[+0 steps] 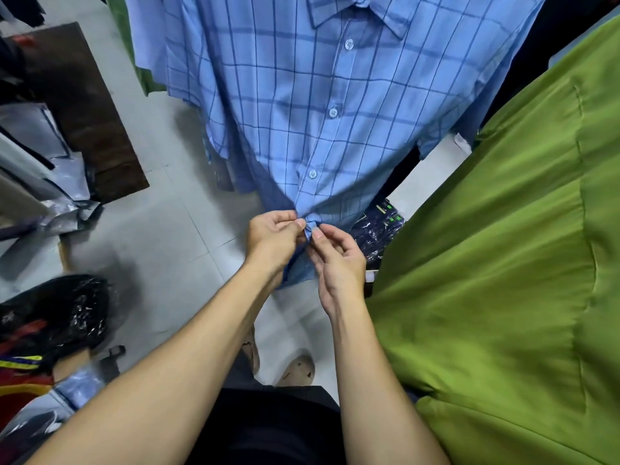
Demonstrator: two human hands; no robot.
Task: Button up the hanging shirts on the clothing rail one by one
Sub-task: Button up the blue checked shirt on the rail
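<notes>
The blue checked shirt [261, 105] is hanging in the upper middle of the frame, with its front facing the person. Its placket [323, 139] is running as one long line from the collar at the top, down and a little to the left, toward the centre of the frame. Three white buttons are sitting on this line: the top button [349, 43], the middle button [332, 112] and the lower button [312, 173]. All three are looking fastened.

Just below the lower button the cloth is bunching into a small fold [310, 225], and both hands are meeting there. The left hand [273, 238] is reaching in from the left of the fold and pinching it between thumb and forefinger. The right hand [339, 260] is reaching in from the lower right and pinching the same fold with its fingertips. The button inside the fold is hiding, so it cannot be told whether it is passing through its hole.

The work is probably going down the placket, so the next place is lying straight below the grip, toward the hem [297, 275] between the wrists, equally near to both hands.

A green shirt [503, 263] is hanging at the right of the frame, and a black bag [60, 313] is lying at the lower left.
</notes>
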